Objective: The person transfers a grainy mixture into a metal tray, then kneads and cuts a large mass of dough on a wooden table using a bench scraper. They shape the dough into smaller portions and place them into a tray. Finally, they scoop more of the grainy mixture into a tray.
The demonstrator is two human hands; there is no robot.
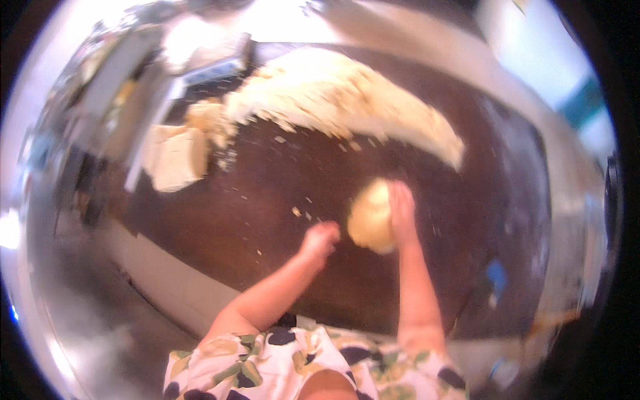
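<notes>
A rounded lump of pale yellow dough [370,220] sits on the dark brown work surface, right of the middle. Against its right side lies my right hand [401,210], fingers together and pressed to the dough. My left hand [322,240] is apart from the lump, just to its left and a little nearer. Its fingers look curled into a loose fist, blurred, and whatever may be inside them is hidden. Beyond both hands stretches a long heap of pale crumbly dough [333,93]. Small dough crumbs [297,211] are scattered left of the lump.
A pale, squared block [177,159] stands at the left edge of the surface, near the heap's end. Toward the right front lies a small blue object [495,275], too blurred to name. A light rim [180,283] borders the surface at the front left.
</notes>
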